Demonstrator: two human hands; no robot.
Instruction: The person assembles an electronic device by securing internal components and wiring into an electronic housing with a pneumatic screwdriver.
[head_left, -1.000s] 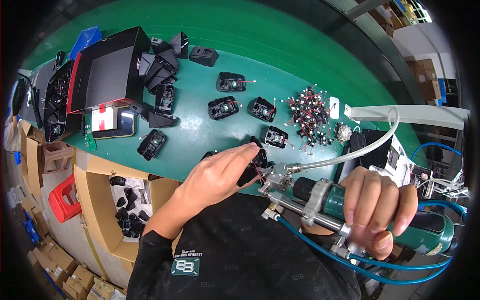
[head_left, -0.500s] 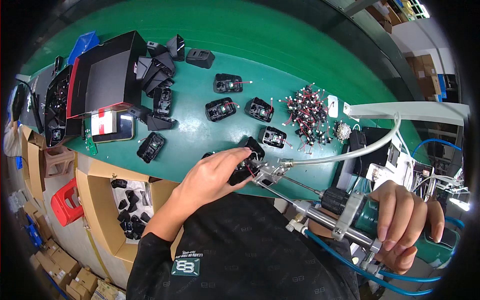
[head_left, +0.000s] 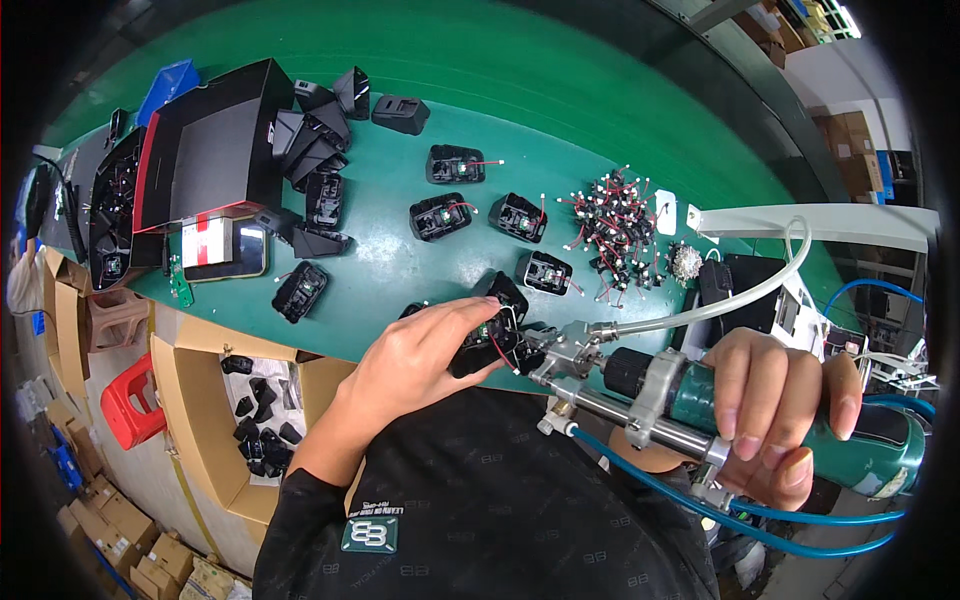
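My left hand [head_left: 412,362] is closed around a black plastic housing [head_left: 476,352] near the front edge of the green table, with a red wire running across it. In my right hand [head_left: 775,405] is a green power screwdriver [head_left: 692,398], lying sideways, fed by a clear hose [head_left: 700,318] and blue air tubes. Its metal nose [head_left: 560,355] meets the right side of the housing; the tip itself is hidden. Another black housing shows partly behind my left fingers. Beyond it lie several open housings [head_left: 520,218] with small boards and red wires.
A heap of small black parts with red wires [head_left: 615,235] lies right of the housings. At the left stand an open black box [head_left: 215,150] and stacked black covers [head_left: 318,140]. A cardboard carton [head_left: 215,440] of black parts sits below the table edge. A white bar [head_left: 810,222] crosses at right.
My right hand has moved left and slightly away from me, bringing the screwdriver body closer to its nose, so the rods between look shorter. My left hand stays on the housing.
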